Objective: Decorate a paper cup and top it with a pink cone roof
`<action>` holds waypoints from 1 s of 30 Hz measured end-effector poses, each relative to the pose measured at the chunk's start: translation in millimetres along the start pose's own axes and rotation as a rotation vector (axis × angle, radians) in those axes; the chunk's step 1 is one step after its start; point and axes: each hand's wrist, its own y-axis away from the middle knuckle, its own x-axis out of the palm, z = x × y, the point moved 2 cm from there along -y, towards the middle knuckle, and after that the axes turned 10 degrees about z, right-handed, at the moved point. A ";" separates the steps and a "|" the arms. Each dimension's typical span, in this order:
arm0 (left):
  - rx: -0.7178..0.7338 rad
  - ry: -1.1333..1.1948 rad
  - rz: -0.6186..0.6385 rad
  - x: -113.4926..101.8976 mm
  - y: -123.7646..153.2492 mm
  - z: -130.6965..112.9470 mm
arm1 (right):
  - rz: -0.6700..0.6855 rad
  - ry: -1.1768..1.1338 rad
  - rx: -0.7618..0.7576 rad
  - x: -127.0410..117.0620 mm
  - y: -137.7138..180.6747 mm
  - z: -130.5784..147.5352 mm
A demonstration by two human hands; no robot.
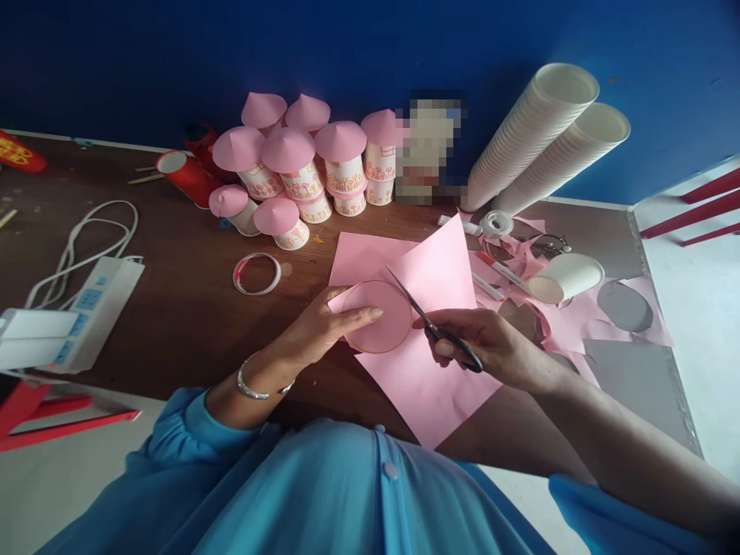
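Observation:
My left hand (332,320) pinches a sheet of pink paper (385,308) that bears a drawn circle, thumb on top and fingers beneath. In my right hand (479,339) is a pair of scissors (448,339), its dark handles wrapped by my fingers. The blades point up and left across the right edge of the circle. How far the blades are apart is hard to tell. More pink paper (431,401) lies beneath and behind both hands on the brown table (190,308).
Cup towers with pink cone roofs (289,154) stand at the back. Stacked white paper cups (535,131) lean against the blue wall. Pink offcuts (570,327), a loose cup (566,279) and markers (502,271) lie right. A tape roll (257,274) and power strip (101,312) are left.

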 end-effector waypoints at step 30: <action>0.121 -0.136 -0.112 -2.9 2.0 -11.0 | -0.012 0.056 0.004 -2.6 1.3 12.3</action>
